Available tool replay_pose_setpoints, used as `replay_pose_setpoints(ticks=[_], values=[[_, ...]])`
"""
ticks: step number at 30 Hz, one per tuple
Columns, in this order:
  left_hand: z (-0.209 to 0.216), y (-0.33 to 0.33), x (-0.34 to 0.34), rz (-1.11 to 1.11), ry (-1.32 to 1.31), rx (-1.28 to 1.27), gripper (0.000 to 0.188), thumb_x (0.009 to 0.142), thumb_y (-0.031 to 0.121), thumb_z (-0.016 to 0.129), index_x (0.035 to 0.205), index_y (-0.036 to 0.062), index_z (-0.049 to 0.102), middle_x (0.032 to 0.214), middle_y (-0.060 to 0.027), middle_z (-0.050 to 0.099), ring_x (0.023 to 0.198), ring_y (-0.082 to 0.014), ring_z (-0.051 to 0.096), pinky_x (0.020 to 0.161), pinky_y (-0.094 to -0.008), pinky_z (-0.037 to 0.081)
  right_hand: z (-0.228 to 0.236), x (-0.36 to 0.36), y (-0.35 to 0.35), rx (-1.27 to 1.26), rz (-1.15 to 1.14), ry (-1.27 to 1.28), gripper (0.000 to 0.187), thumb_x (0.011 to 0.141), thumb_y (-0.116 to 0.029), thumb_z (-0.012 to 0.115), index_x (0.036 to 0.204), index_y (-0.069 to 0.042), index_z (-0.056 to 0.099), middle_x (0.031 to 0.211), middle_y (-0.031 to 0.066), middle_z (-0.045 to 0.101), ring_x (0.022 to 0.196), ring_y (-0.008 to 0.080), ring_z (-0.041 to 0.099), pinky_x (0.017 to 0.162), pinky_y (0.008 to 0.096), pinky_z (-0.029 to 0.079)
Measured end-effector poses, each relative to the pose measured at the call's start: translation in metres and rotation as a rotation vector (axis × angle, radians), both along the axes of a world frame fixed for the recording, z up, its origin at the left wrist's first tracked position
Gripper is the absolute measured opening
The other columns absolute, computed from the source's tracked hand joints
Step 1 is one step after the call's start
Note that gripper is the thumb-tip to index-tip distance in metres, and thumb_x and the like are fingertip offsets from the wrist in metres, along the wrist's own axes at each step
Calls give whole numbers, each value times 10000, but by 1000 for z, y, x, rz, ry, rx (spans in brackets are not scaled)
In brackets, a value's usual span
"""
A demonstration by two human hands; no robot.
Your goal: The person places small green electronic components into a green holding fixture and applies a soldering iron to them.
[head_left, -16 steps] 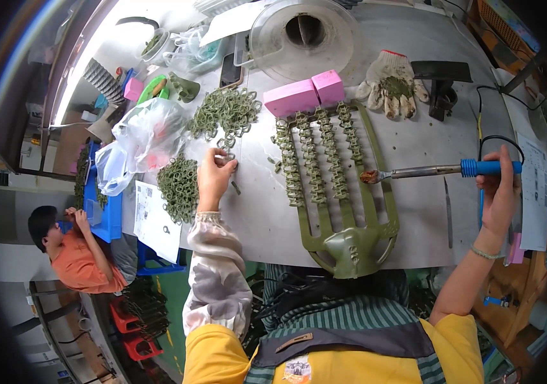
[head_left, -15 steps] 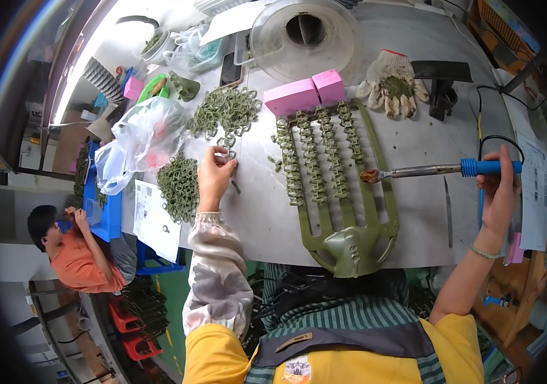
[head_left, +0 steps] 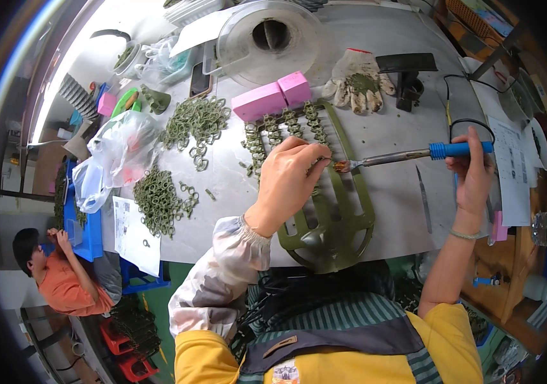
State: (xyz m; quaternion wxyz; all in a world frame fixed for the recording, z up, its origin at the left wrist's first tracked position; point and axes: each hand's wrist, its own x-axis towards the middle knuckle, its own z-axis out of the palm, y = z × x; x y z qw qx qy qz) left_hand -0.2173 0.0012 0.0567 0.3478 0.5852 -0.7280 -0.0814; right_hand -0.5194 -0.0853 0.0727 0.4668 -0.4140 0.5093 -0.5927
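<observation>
My right hand (head_left: 475,173) is closed around the blue handle of a soldering iron (head_left: 392,157), whose metal shaft points left. Its brown, crusted tip lies close to the fingertips of my left hand (head_left: 289,182). That hand is pinched above a green slotted frame (head_left: 321,246), hiding part of its bars; what the fingers hold is too small to make out. Rows of small green links (head_left: 315,121) run along the bars. Two pink blocks (head_left: 259,102) (head_left: 295,88) stand at the frame's far end.
Left of the frame lie two piles of green rings (head_left: 196,121) (head_left: 158,201), beside a plastic bag (head_left: 129,144). Behind are a phone (head_left: 201,80), a stained glove (head_left: 358,86) and a black stand (head_left: 408,83). A thin blade (head_left: 424,198) lies to the right. Another person (head_left: 72,281) sits at far left.
My left hand has moved right from the loose rings to above the frame, fingers still pinched. The iron's tip is now beside those fingers. The whole view has shifted a little.
</observation>
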Motion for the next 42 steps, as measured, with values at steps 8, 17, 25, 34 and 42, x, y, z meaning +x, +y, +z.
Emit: replay_pose_setpoints(ticks=[8,17,25,34,42], values=[[-19,-17,-10,-35,-121,-19,123,785,127,742,895,111,688,737,-19,681,852,-224,597,798,-359,463,-13,12,-4,39,32,-63,389,865,-383,734,829,2,688,712,87,680,538,134,670,507,230,561],[-15,-17,-3,-57,-176,30,165,770,150,766,925,127,714,826,-14,699,898,-224,595,810,-376,443,4,-8,0,-11,-31,19,363,859,-379,745,827,-22,689,718,69,677,539,127,657,500,235,551],[-28,13,153,566,82,57,168,890,198,693,978,56,691,860,-99,714,795,-238,701,709,-358,538,-4,-23,0,-28,26,-70,295,884,-337,726,834,-49,687,767,47,670,512,106,609,465,229,469],[-72,43,206,824,-210,221,239,833,227,730,955,21,730,901,-138,726,814,-267,702,765,-355,537,-1,-16,4,-23,52,-46,316,881,-351,729,827,-43,684,731,42,663,512,100,612,465,223,478],[-52,61,206,811,325,115,181,924,134,638,1035,15,717,873,-99,731,771,-161,715,709,-284,553,4,-17,7,-37,47,-40,336,883,-365,727,840,-36,681,727,42,663,530,100,627,482,221,501]])
